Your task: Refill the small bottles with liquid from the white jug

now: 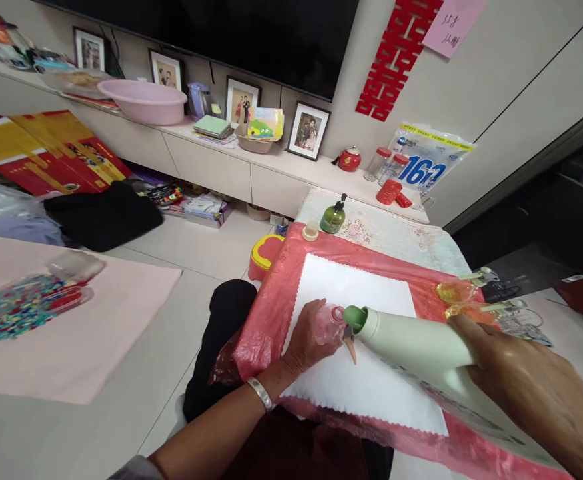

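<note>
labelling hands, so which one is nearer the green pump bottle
Left. The left hand is in front of the green pump bottle, holding a pink bottle; the right hand is farther off to the right.

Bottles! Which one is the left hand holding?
The small pinkish bottle. The left hand grips it; the pale-green bottle is in the right hand, the green pump bottle in neither.
</note>
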### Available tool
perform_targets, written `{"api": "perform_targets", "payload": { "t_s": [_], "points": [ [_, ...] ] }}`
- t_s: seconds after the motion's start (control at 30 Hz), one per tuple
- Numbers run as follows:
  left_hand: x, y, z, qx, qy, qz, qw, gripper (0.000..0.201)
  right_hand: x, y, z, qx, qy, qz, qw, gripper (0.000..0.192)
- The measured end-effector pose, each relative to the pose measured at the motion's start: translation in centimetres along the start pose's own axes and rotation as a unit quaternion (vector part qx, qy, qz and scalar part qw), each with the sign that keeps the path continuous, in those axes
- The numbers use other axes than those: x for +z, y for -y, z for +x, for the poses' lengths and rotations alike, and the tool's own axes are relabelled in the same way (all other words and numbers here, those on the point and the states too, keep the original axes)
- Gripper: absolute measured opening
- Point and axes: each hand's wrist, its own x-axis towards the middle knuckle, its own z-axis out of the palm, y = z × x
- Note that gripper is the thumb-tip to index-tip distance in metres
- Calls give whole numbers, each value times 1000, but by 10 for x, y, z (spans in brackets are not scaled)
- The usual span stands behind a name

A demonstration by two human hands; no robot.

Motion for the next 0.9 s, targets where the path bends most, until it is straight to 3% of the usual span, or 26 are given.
{"api": "perform_targets", "payload": {
  "t_s": [0.2,0.37,0.47,0.9],
  "points": [
    [0,6,-3,26,3,-22,999,71,-6,4,-1,-3,7,-7,1000,12],
    [2,10,-3,41,1,-27,999,80,-6,2,-2,1,16,-7,1000,14],
    [2,9,-3,40,-1,-22,999,73,-5,0,-2,6,20,-6,1000,15],
    [3,11,-5,44,-4,-19,999,72,-2,-3,-2,-11,-11,-18,1000,19]
  ]
}}
